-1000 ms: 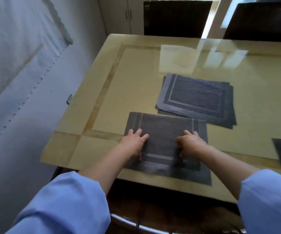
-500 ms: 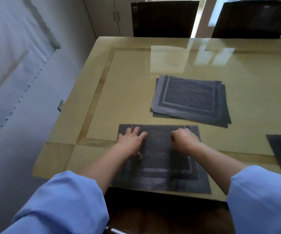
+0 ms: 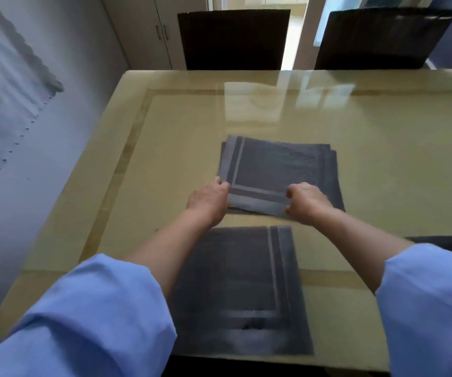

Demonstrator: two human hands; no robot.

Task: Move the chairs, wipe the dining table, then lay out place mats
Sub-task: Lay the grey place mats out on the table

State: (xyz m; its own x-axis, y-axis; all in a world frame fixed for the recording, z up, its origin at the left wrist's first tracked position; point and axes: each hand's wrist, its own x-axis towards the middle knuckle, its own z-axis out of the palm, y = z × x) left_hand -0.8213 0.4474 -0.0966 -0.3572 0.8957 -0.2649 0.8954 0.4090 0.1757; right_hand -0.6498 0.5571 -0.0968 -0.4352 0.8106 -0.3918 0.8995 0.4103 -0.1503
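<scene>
Midway on the desk [image 3: 165, 148], left hand [image 3: 209, 201] and right hand [image 3: 307, 202] pinched shut on the top mat [image 3: 268, 172] of the stack [image 3: 336, 186]; risked dragging lower mats askew.

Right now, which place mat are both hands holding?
The top mat of the central stack; left hand and right hand grip its near edge. The near-edge mat lies untouched.
</scene>
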